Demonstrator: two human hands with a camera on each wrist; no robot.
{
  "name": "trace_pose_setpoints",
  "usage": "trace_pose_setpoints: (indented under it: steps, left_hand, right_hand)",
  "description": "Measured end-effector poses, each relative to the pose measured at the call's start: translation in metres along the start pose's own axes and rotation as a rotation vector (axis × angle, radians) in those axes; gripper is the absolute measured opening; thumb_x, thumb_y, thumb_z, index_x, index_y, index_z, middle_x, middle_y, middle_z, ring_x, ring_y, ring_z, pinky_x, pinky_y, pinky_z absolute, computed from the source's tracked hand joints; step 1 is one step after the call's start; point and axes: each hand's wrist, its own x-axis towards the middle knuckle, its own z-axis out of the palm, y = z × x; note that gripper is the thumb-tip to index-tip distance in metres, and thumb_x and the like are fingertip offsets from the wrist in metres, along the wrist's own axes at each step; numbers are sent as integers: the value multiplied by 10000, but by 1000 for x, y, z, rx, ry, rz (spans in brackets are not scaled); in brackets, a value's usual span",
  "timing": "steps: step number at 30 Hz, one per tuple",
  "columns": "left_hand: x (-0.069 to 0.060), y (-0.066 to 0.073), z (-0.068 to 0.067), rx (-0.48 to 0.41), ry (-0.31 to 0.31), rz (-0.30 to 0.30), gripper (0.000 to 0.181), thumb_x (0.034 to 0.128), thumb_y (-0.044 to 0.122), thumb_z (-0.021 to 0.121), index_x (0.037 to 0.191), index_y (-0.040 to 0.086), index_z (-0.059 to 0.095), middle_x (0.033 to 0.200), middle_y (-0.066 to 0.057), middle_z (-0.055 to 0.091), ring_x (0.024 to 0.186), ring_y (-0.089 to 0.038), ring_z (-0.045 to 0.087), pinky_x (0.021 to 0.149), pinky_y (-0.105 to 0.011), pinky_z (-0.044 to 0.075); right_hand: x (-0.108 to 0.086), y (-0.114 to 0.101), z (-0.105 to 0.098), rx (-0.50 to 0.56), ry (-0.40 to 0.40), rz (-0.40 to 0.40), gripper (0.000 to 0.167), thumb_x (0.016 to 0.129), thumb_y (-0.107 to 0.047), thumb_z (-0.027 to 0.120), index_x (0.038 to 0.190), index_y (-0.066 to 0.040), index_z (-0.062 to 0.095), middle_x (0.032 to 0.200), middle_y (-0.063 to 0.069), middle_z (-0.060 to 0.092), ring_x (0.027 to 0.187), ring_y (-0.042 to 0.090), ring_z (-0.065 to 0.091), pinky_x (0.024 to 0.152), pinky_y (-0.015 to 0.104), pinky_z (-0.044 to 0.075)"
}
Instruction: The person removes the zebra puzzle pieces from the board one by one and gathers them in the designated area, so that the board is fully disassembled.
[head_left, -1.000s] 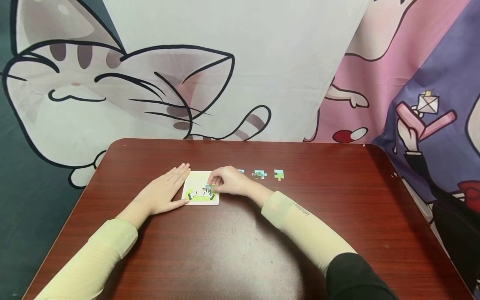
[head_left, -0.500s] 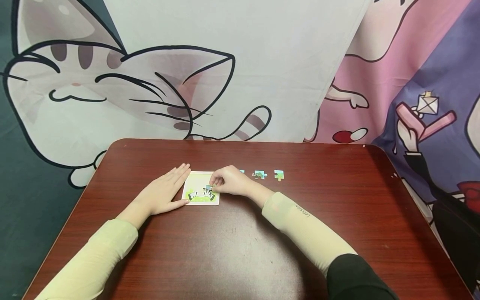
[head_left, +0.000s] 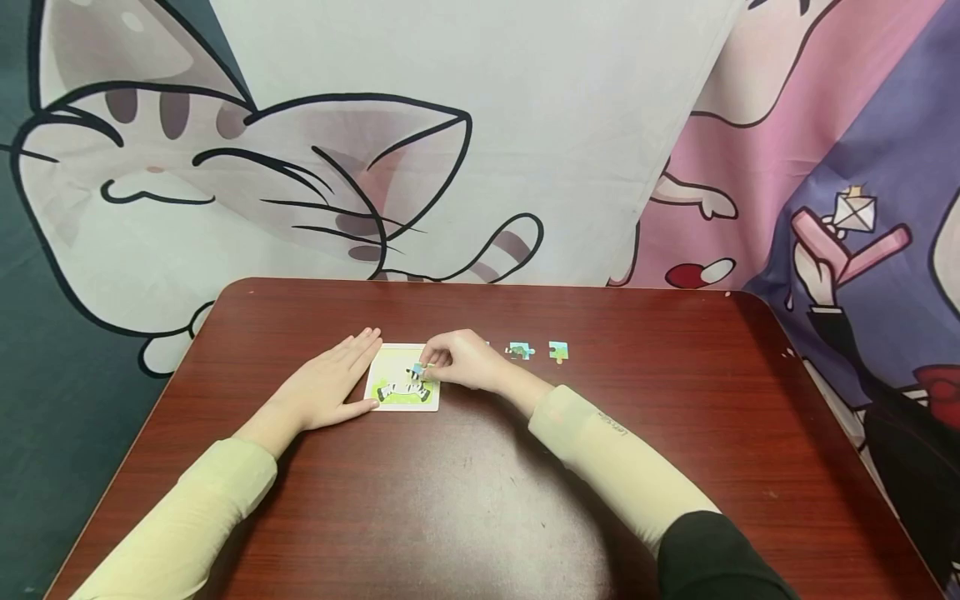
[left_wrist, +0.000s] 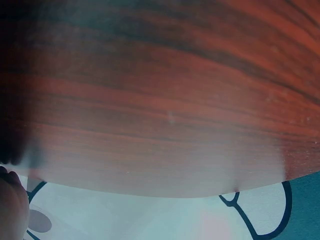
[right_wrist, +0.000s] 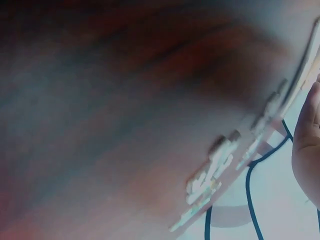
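Note:
A puzzle board (head_left: 393,358) with a white edge and a zebra picture lies near the table's far side. My left hand (head_left: 322,387) rests along its left edge with fingers straight, the thumb at the lower left corner. Over the board's right part, my right hand (head_left: 465,360) pinches a small blue puzzle piece (head_left: 417,370) between thumb and fingertips. Whether that piece touches the board I cannot tell. In the right wrist view the hand (right_wrist: 307,147) shows at the right edge, and the piece it holds is out of sight.
On the red-brown table (head_left: 465,500), right of my right hand, lie a blue-green puzzle piece (head_left: 519,351) and another puzzle piece (head_left: 558,351). A third is almost wholly hidden behind the hand. A cat-print cloth (head_left: 300,192) hangs beyond the table's far edge.
The pinched piece has turned and shifted slightly over the board, now showing dark stripes at its left. My left hand keeps its place.

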Motion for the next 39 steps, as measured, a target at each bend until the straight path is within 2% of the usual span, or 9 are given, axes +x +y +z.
trace_pose_setpoints:
  steps: [9, 14, 17, 26, 39]
  left_hand:
    - [-1, 0, -1, 17, 1, 7, 950, 1001, 543, 627, 1648, -56, 274, 1751, -227, 244, 1636, -375, 254, 1331, -519, 287]
    - [-1, 0, 0, 20, 6, 11, 948, 1000, 540, 627, 1646, -59, 276, 1747, -231, 251, 1635, -378, 257, 1328, -520, 292]
    - [-1, 1, 0, 16, 9, 12, 950, 999, 542, 629, 1645, -61, 278, 1747, -232, 251, 1635, -377, 258, 1329, -517, 291]
    - [0, 1, -2, 5, 8, 14, 950, 995, 533, 642, 1640, -67, 286, 1747, -235, 249, 1635, -377, 257, 1329, -523, 290]
    - [0, 1, -2, 10, 1, 8, 944, 1005, 541, 622, 1647, -59, 274, 1751, -225, 244, 1638, -374, 249, 1332, -518, 284]
  right_hand:
    - [-15, -11, -26, 88, 58, 69, 106, 903, -69, 834, 996, -53, 785, 939, 77, 806, 842, 106, 726, 779, 167, 613]
    - [-27, -9, -41, 132, 95, 93, 127, 893, -37, 830, 1015, -32, 795, 949, 107, 809, 840, 128, 746, 805, 254, 651]
    - [-36, -8, -50, 145, 118, 103, 124, 891, -40, 833, 1012, -35, 803, 934, 101, 810, 816, 111, 742, 798, 263, 653]
    - [-66, 1, -71, 112, 170, 132, 120, 872, -58, 856, 986, -53, 815, 882, 70, 791, 784, 83, 695, 771, 231, 624]
    - [-102, 22, -87, 74, 228, 165, 62, 876, -67, 855, 925, -63, 817, 823, 65, 792, 716, 74, 636, 687, 182, 538]
